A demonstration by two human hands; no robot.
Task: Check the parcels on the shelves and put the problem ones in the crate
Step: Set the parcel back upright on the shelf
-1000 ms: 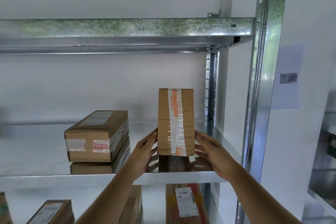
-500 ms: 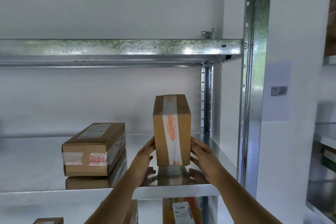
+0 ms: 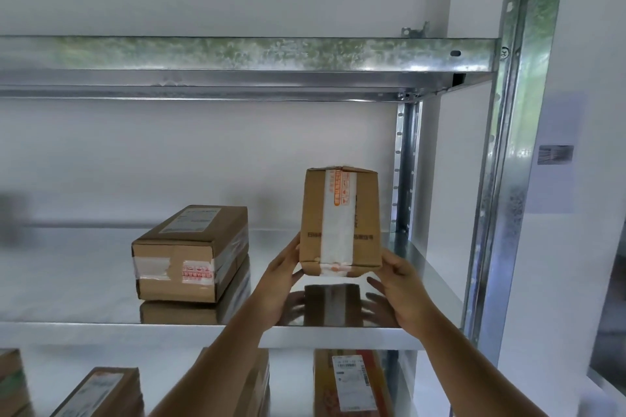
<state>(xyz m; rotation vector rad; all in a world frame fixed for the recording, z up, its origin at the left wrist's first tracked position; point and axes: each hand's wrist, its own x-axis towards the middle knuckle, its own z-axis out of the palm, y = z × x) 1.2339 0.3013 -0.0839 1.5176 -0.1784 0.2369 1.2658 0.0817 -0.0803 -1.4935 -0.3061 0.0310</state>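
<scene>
- Upright box: a brown cardboard parcel standing on end, lifted just clear of the metal shelf, its lower edge tipped toward the camera; a mirror image of it shows in the shiny shelf below
- Tape: a broad pale strip runs down the middle of the near face, with orange print near the top and an orange mark at the bottom fold
- Left hand: grip closed on the box's lower left corner, thumb on the near bottom edge, fingers mostly hidden behind the box
- Right hand: grip closed on the lower right corner, thumb against the right edge, fingers curled beneath
- Flat box: a second parcel lying on the same shelf, well to the left of the held one, with a white label on top and clear and orange-printed tape on its near end
- Upper shelf: a galvanised beam crossing the view above, joined at the right to an upright post
- Lower shelf: several more parcels partly visible beneath, one bearing a white barcode label
- Wall label: a small dark tag on the white panel right of the post; its print is too blurred to read
</scene>
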